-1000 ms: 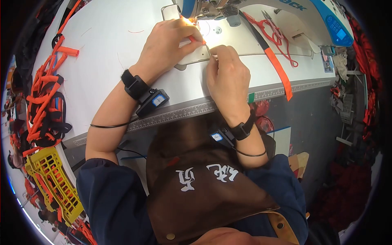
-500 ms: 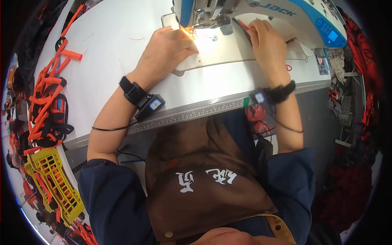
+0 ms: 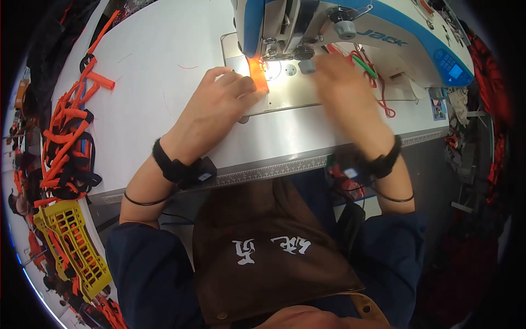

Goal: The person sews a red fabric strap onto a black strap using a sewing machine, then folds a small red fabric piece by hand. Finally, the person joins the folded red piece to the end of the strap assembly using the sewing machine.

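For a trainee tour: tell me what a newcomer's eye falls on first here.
Probably the bright orange strip under the head of the sewing machine, with the left hand beside it. Then the orange and black straps tangled at the left of the white table, and the yellow rack below them.

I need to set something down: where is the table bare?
The widest patch of table lies between the orange straps and left hand, bare but for loose threads. A smaller one, between left and right hand, runs from plate to ruler. Crowded: under the machine, around the orange strip, and beside the right hand.
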Available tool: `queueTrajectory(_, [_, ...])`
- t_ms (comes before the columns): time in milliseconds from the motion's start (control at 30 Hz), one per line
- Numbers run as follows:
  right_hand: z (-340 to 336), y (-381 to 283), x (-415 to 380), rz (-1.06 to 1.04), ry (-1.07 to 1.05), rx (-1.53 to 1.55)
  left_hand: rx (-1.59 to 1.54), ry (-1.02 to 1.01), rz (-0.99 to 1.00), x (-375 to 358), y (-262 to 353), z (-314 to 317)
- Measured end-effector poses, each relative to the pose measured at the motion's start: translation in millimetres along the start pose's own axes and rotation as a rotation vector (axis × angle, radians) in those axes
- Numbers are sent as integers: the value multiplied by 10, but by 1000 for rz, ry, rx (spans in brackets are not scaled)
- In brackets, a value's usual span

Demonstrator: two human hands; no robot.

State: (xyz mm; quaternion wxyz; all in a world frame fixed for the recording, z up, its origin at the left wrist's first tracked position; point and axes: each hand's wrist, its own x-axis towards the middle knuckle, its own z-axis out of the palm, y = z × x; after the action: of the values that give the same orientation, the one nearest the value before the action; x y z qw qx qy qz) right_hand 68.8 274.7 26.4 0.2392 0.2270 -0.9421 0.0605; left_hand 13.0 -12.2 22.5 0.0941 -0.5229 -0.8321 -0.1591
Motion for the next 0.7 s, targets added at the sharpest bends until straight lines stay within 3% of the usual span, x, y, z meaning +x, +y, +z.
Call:
queueTrajectory(100, [107,-226,110,-92,-120,350,11,-18,-12,4,20,-17])
queueTrajectory(500, [426,-150,67,-244,29,404,60,-68,-51,-31,67,-52])
queueTrajectory(700, [391,-183,61,-195,16,433,98,-60,-45,-32,84,-31])
